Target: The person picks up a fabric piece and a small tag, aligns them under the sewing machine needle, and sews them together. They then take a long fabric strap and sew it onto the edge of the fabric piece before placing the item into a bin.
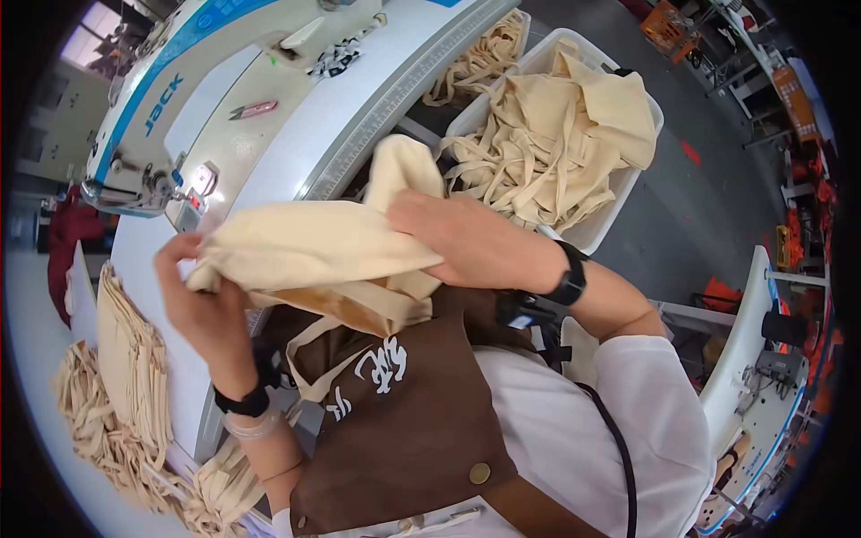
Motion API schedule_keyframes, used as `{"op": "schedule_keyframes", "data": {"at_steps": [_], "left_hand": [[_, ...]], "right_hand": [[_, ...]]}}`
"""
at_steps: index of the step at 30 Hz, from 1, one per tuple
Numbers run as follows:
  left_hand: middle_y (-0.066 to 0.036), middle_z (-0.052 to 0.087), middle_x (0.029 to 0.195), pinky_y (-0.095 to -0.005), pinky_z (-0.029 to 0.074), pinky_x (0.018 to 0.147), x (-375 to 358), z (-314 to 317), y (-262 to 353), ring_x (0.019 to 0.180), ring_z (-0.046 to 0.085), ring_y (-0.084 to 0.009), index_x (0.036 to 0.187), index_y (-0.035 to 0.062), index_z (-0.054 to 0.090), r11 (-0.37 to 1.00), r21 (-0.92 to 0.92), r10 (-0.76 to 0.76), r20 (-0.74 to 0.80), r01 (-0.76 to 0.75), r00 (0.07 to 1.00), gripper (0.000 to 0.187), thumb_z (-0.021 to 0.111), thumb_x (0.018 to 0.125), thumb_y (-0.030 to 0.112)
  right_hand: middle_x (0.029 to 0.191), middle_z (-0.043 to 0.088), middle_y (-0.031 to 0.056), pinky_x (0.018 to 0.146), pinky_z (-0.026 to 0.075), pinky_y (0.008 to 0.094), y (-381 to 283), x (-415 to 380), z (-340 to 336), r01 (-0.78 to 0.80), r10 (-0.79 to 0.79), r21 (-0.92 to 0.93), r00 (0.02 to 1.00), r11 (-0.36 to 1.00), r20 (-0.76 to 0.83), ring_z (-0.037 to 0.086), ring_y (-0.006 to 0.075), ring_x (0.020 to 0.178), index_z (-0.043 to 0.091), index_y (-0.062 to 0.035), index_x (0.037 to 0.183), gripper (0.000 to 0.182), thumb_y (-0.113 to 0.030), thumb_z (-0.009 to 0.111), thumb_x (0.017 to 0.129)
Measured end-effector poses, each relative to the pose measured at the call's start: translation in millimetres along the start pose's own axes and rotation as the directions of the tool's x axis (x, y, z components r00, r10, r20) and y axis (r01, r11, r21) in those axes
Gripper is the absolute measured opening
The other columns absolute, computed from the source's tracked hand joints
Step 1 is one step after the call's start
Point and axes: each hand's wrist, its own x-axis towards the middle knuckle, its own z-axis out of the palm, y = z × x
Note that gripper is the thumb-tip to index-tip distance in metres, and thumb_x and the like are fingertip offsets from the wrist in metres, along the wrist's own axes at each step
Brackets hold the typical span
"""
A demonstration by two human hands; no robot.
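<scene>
Cream and white, with brown, blue and pink

The cloth piece [296, 242] in the middle is plain cream, as are the cloth heap [556, 125] at far right and the folded stack [133, 350] at left. The bin [623, 188] is white. A white sewing machine [193, 72] carries a blue band and blue "JACK" lettering; the table [278, 166] is white, its ruler strip [354, 148] grey with dark graduations. The snips [260, 108] are pink. Near, a brown apron [404, 448] bears white characters [384, 368] over a white shirt [646, 394]. The floor [682, 188] is grey.

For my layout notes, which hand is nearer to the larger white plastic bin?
Right. The right hand is near the bin; the left hand is farther, across the cream cloth.
</scene>
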Motion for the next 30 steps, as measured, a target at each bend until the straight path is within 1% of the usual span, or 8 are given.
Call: {"op": "schedule_keyframes", "data": {"at_steps": [3,5,15,21,23,25,27,30], "left_hand": [[-0.013,0.062,0.128,-0.0329,0.051,0.092,2,8,21,0.115,0.062,-0.0270,0.137,0.0050,0.052,0.980,-0.198,0.112,0.436,-0.026,0.893,0.063,0.073,0.079,-0.006],[-0.014,0.047,0.151,-0.0335,0.054,0.090,3,-4,41,0.125,0.059,-0.0279,0.148,0.0054,0.043,0.813,-0.363,-0.005,0.778,0.455,0.628,0.082,0.084,0.077,0.013],[-0.009,0.062,0.131,-0.0335,0.051,0.095,-5,-38,-9,0.116,0.064,-0.0234,0.133,0.0031,0.059,0.862,-0.236,-0.172,0.697,0.449,0.696,0.050,0.071,0.084,0.004],[-0.009,0.064,0.128,-0.0327,0.052,0.092,-25,-80,-53,0.113,0.065,-0.0222,0.129,0.0020,0.060,0.856,-0.131,-0.393,0.465,0.501,0.793,0.038,0.064,0.091,0.004],[-0.008,0.066,0.123,-0.0314,0.052,0.090,-31,-98,-66,0.110,0.066,-0.0199,0.126,0.0036,0.062,0.855,-0.031,-0.464,0.400,0.517,0.791,0.034,0.064,0.092,0.003],[-0.007,0.071,0.113,-0.0298,0.052,0.088,-42,-115,-86,0.102,0.068,-0.0167,0.121,0.0042,0.066,0.828,0.051,-0.541,0.340,0.559,0.769,0.028,0.066,0.094,0.007],[-0.005,0.071,0.111,-0.0299,0.052,0.088,-52,-133,-116,0.103,0.068,-0.0144,0.120,0.0037,0.067,0.797,0.037,-0.587,0.283,0.602,0.759,0.026,0.066,0.095,0.012],[-0.005,0.074,0.102,-0.0289,0.054,0.082,-69,-163,-167,0.093,0.069,-0.0144,0.111,0.0029,0.070,0.771,0.141,-0.630,0.024,0.621,0.777,0.021,0.069,0.093,0.013]], "right_hand": [[0.102,0.061,0.0189,0.071,0.052,0.0425,39,-37,-25,-0.047,0.040,-0.111,0.997,0.993,-0.067,0.063,0.0391,0.080,0.052,-0.0040,0.104,0.031,-0.001,0.066,0.077],[0.096,0.061,0.0146,0.074,0.051,0.0382,50,-55,-66,-0.357,0.358,0.045,0.913,0.933,-0.196,0.063,0.0313,0.082,0.053,-0.0064,0.103,0.027,0.002,0.061,0.079],[0.112,0.067,0.0133,0.086,0.060,0.0340,226,-118,-254,-0.143,0.311,0.298,0.082,0.944,-0.947,0.068,0.0237,0.103,0.066,0.0044,0.113,0.034,0.005,0.038,0.095],[0.125,0.064,0.0227,0.094,0.051,0.0392,455,-185,-308,-0.764,0.358,-0.348,0.586,0.544,-0.727,0.062,0.0341,0.114,0.056,0.0036,0.134,0.047,-0.020,0.065,0.094],[0.130,0.059,0.0295,0.103,0.046,0.0434,553,-229,-309,-0.375,0.397,-0.914,0.871,0.154,-0.291,0.056,0.0423,0.122,0.053,0.0075,0.137,0.052,-0.021,0.060,0.094],[0.118,0.067,0.0226,0.092,0.052,0.0381,499,-183,-251,-0.662,0.552,-0.210,0.729,0.720,-0.405,0.065,0.0314,0.109,0.060,0.0063,0.127,0.040,-0.023,0.054,0.100],[0.078,0.059,-0.0001,0.056,0.041,0.0211,450,-143,-195,-0.670,0.687,0.155,0.708,0.726,-0.161,0.051,0.0070,0.064,0.064,-0.0020,0.106,0.026,-0.026,0.057,0.102],[0.104,0.070,0.0064,0.066,0.048,0.0273,371,-94,-126,-0.733,0.717,0.028,0.672,0.680,0.185,0.070,0.0153,0.087,0.065,-0.0034,0.119,0.030,-0.027,0.060,0.101]]}}
